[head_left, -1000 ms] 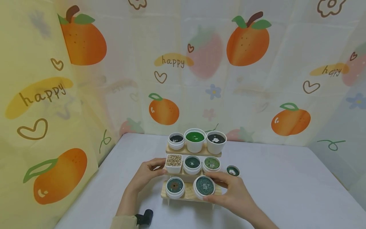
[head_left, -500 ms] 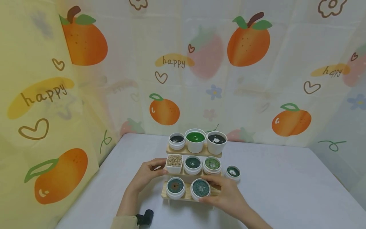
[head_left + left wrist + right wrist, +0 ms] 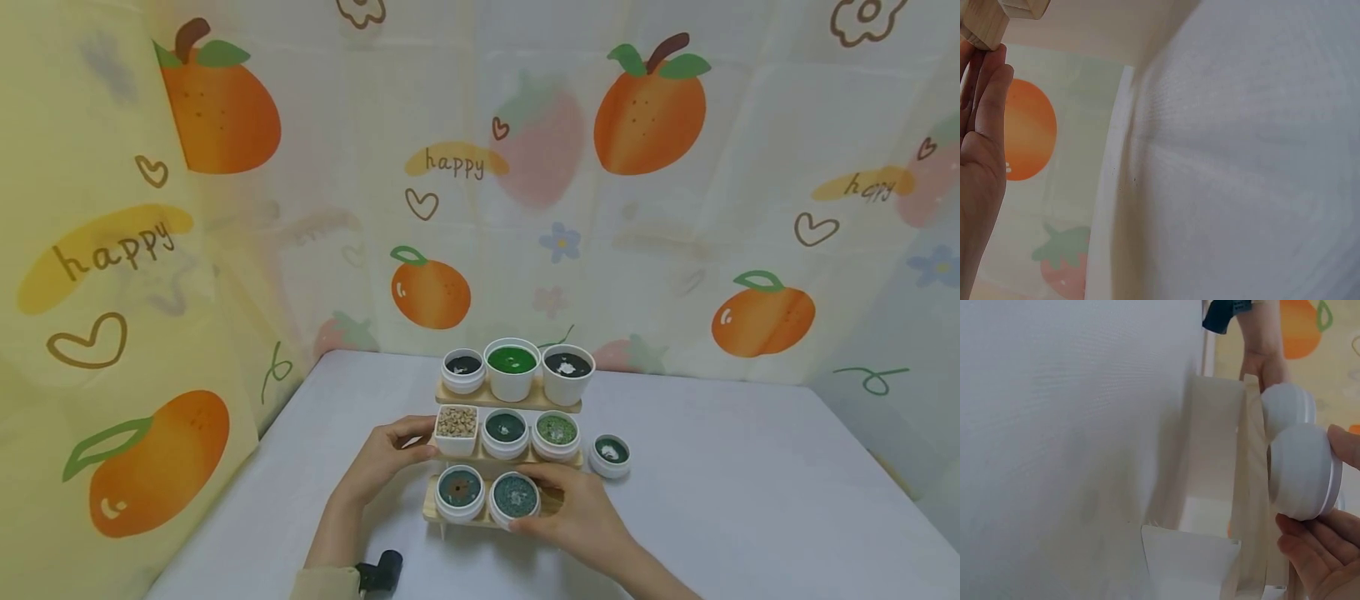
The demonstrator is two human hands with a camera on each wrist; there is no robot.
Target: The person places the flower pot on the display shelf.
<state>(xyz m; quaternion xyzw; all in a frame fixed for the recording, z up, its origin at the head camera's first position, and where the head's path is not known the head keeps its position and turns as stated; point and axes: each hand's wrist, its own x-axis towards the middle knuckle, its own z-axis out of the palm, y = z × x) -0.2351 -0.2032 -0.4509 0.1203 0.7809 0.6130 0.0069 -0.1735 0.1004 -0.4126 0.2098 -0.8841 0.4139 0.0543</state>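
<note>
A three-tier wooden stand (image 3: pixel 487 521) holds rows of small white cups. At its left end my left hand (image 3: pixel 390 454) grips the middle shelf, beside a square cup of beige grains (image 3: pixel 457 423); in the left wrist view the fingers (image 3: pixel 991 103) reach up to the wooden shelf end. My right hand (image 3: pixel 566 508) holds a round white cup with speckled teal contents (image 3: pixel 515 497) at the bottom shelf, thumb in front and fingers behind. In the right wrist view this cup (image 3: pixel 1302 472) sits upright against the shelf, close beside a second round cup (image 3: pixel 1288 411).
A cup with brown-centred teal contents (image 3: pixel 459 490) sits left on the bottom shelf. One round cup (image 3: pixel 611 455) stands on the white table (image 3: pixel 750 500) right of the stand. A fruit-print cloth (image 3: pixel 517 267) rises behind. The left wrist wears a black device (image 3: pixel 382 571).
My right hand has slid the speckled teal cup leftward along the bottom shelf, toward the brown-centred cup. The left hand stays on the stand. The loose cup on the table shows fully now.
</note>
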